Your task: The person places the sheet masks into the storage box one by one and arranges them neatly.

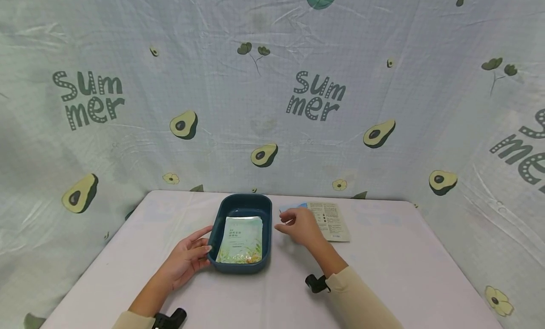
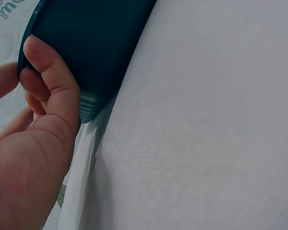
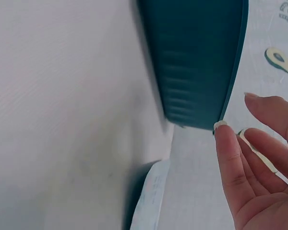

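A dark teal bin (image 1: 240, 268) with rounded corners stands on the table and holds a flat pale green packet (image 1: 240, 239) printed with plants. My left hand (image 1: 187, 260) grips the bin's left side; in the left wrist view, thumb and fingers meet its rim. Just off the right side of the bin is my right hand (image 1: 300, 225), its fingers loosely bent, holding nothing. In the right wrist view, a fingertip overlaps the rim of the bin (image 3: 197, 62). Partly hidden behind that hand, a second flat packet (image 1: 329, 222) lies with its small-print side up.
A pale pink cloth covers the table (image 1: 383, 272). Right behind it hangs a white sheet (image 1: 221, 92) printed with avocados and lettering, which also closes off both sides. Dark wrist cameras (image 1: 316, 284) are strapped by both sleeves.
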Demonstrator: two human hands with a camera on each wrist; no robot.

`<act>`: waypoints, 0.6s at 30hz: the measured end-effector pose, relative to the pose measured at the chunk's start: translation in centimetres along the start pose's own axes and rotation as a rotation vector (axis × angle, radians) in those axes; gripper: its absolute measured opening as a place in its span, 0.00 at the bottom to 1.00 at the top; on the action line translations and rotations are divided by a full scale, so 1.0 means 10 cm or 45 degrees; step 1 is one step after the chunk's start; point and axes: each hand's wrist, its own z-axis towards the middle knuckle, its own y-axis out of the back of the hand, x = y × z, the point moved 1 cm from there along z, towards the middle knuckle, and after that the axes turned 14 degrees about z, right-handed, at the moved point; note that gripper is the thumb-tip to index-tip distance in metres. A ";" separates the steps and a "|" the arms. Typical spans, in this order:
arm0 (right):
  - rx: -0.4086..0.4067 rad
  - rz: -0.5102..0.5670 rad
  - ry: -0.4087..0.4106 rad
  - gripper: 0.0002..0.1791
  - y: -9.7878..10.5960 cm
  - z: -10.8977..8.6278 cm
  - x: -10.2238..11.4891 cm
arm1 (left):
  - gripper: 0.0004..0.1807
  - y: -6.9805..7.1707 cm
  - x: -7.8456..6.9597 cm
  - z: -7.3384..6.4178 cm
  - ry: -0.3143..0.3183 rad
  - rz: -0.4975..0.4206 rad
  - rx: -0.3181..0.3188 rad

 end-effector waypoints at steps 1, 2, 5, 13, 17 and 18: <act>-0.004 0.003 -0.004 0.17 0.01 -0.01 -0.02 | 0.39 0.00 0.00 0.00 0.000 0.000 0.000; -0.010 0.008 -0.016 0.16 0.02 -0.01 -0.04 | 0.39 0.00 0.00 0.00 0.000 -0.002 -0.001; -0.026 0.023 -0.022 0.17 0.05 -0.04 -0.10 | 0.40 0.00 0.00 0.01 0.000 -0.009 0.001; -0.076 0.077 0.038 0.19 0.11 -0.13 -0.23 | 0.41 0.01 0.00 0.00 -0.012 -0.015 0.023; -0.083 0.100 0.048 0.19 0.15 -0.18 -0.28 | 0.41 0.02 0.00 -0.01 -0.031 -0.018 0.046; -0.085 0.099 0.047 0.20 0.16 -0.19 -0.29 | 0.41 0.02 0.00 -0.01 -0.034 -0.018 0.047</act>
